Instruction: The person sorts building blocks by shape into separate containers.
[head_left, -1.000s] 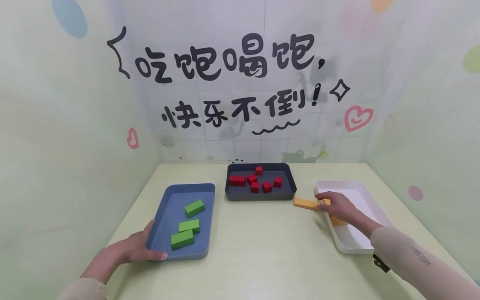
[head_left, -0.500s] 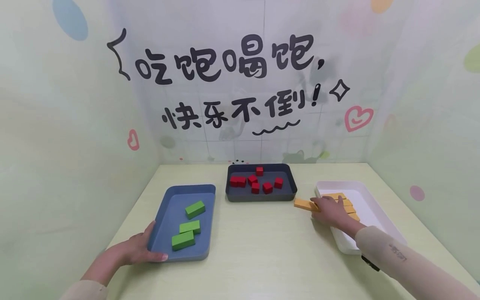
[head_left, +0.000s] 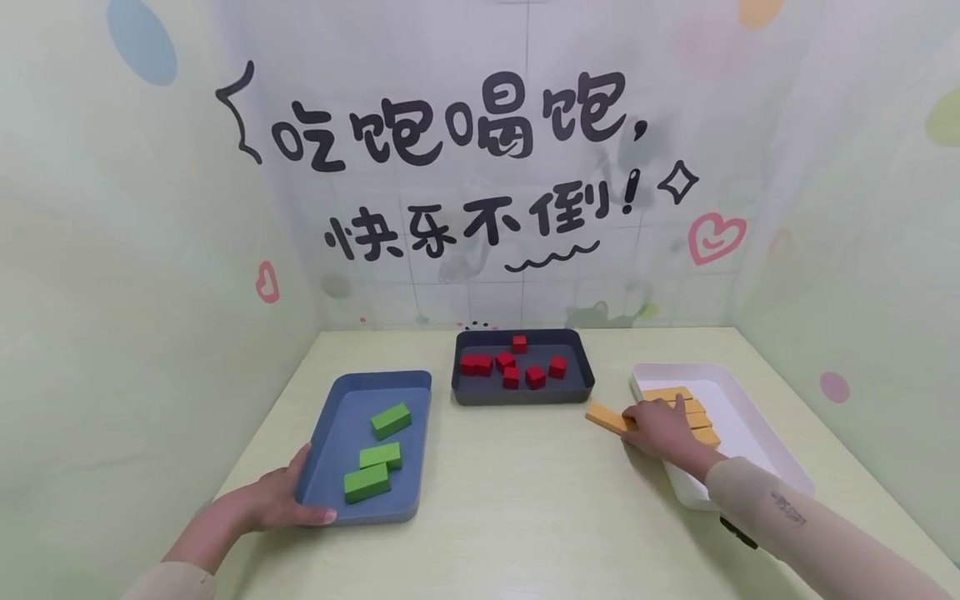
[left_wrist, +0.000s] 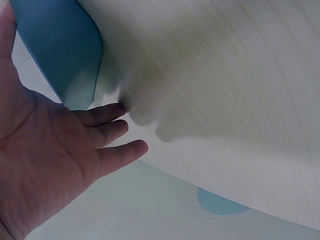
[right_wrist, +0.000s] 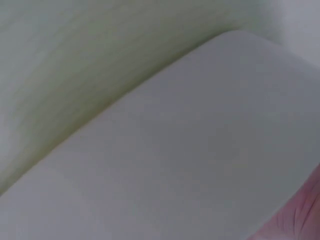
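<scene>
My right hand (head_left: 662, 429) reaches over the left wall of the white tray (head_left: 757, 433) and grips the near end of a long orange block (head_left: 603, 417). That block lies outside the tray, and its gripped end is hidden by the fingers. More orange blocks (head_left: 696, 407) lie side by side in the tray. At the left, my left hand (head_left: 276, 498) rests against the blue tray (head_left: 330, 425), thumb along its front rim. Its other fingers (left_wrist: 122, 152) are straight beside the tray in the left wrist view. Several green blocks (head_left: 381, 456) lie in the blue tray.
A dark grey tray (head_left: 480, 393) with several red cubes (head_left: 511, 377) stands at the back middle of the pale wooden table (head_left: 510, 500). Printed cloth walls (head_left: 480, 292) enclose the table at the back and both sides. The right wrist view is mostly filled by the white tray's wall (right_wrist: 190, 140).
My right hand has moved a little left and nearer, uncovering the orange blocks in the white tray. The long orange block has turned slightly. My left hand stays in place.
</scene>
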